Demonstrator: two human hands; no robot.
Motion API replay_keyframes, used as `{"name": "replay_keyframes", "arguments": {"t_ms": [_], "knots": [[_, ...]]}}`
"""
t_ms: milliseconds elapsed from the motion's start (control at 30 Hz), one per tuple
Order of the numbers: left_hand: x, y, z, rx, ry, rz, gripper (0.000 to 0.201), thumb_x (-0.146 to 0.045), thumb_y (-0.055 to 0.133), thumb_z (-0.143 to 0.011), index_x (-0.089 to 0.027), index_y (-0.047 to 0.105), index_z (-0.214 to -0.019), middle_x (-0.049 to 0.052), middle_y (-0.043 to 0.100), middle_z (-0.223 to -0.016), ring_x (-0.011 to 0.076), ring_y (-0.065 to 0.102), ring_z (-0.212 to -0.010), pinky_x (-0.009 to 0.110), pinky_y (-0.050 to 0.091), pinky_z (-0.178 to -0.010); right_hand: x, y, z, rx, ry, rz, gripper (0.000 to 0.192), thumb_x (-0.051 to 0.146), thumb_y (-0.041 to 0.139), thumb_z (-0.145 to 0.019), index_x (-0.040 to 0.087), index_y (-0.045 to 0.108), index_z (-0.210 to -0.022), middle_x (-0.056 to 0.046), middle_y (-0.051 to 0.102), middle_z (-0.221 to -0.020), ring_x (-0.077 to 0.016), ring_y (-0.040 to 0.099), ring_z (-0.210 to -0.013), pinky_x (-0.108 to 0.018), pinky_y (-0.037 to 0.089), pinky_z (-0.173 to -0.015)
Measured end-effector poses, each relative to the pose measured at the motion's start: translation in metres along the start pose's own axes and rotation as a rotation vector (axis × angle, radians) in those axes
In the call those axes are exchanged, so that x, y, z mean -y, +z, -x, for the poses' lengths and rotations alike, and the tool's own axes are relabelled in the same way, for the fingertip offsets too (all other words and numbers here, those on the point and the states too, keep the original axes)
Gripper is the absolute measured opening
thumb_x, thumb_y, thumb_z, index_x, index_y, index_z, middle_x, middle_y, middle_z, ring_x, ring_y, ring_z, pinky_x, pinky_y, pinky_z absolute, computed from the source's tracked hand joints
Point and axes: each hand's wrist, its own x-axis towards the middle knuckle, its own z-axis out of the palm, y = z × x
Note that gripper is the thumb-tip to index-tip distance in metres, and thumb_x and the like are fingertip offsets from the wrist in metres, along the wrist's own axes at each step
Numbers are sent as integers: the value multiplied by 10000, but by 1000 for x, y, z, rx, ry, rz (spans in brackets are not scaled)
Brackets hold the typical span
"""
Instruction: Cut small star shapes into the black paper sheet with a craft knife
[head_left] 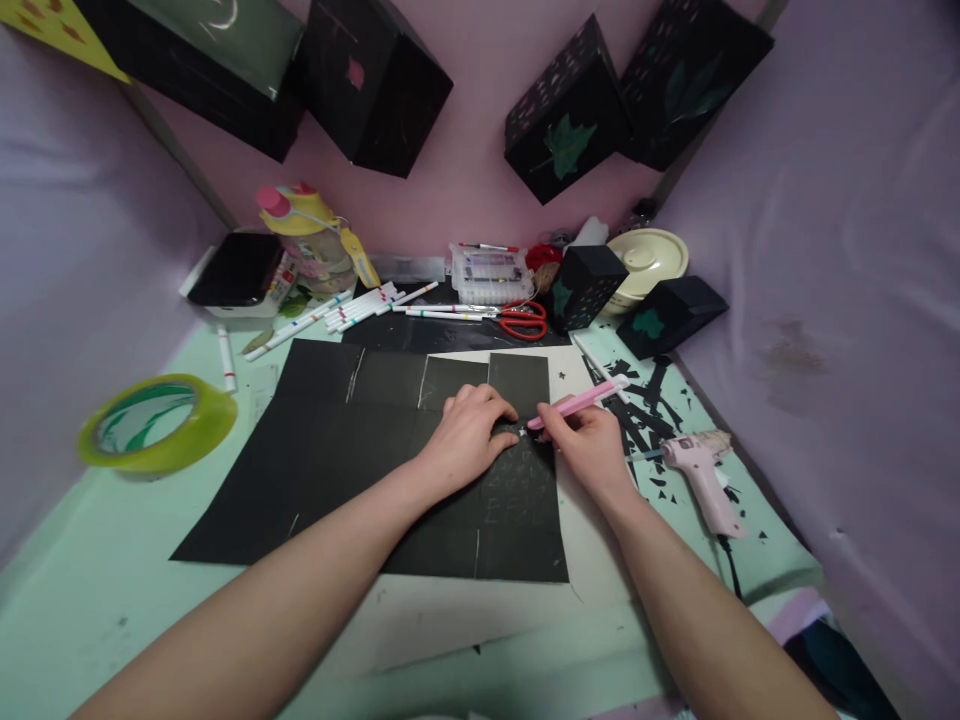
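Left hand [469, 432]: lying palm-down, fingers curled, pressing the flat black paper sheet [360, 450] onto the table.
Right hand [589, 440]: gripping the slim pink craft knife [576, 405], fingers clamped round it.
Knife: tip touching the sheet between both hands, long axis pointing up-right.
Beyond: red-handled scissors [525, 320] lying by white marker pens [360, 305].

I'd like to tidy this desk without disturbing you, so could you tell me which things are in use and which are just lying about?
In use:
- black paper sheet, pressed flat by the left hand
- pink craft knife, held in the right hand

Lying about:
- tape roll
- red scissors
- pink glue gun
- white markers
- black paper scraps
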Motion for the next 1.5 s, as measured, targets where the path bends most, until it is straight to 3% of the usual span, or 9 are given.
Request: {"name": "replay_keyframes", "arguments": {"t_ms": [333,800,1033,1500], "knots": [[0,0,0,-2,-1,13,169,-312,652,-839,-230,659,-986,41,589,-1039,250,481,-1028,390,384,-839,1,-4,1,61,-148,54,93,220,586,-787,191,664,-746,-19,696,-720,-177,629,-669,-276,472,-635],[-1,-1,0,-1,0,12,162,-304,645,-844,-227,653,-987,40,588,-1036,247,478,-1021,390,383,-839,-3,-3,1,94,-138,63,100,240,597,-799,195,686,-793,-29,720,-774,-190,653,-709,-291,491,-664],[-1,-1,0,4,-6,13,165,-302,647,-841,-232,656,-990,41,589,-1037,250,485,-1026,391,387,-839,-7,-3,0,101,-42,-52,200,365,651,-809,179,697,-749,-26,687,-637,-177,625,-572,-269,473,-554],[0,1,3,-16,43,-33,190,-331,616,-863,-250,653,-1031,45,579,-1046,242,478,-1023,382,389,-827,0,-3,-3,-28,-53,-17,158,327,638,-792,185,685,-739,-27,684,-664,-176,600,-592,-277,465,-583]]}}
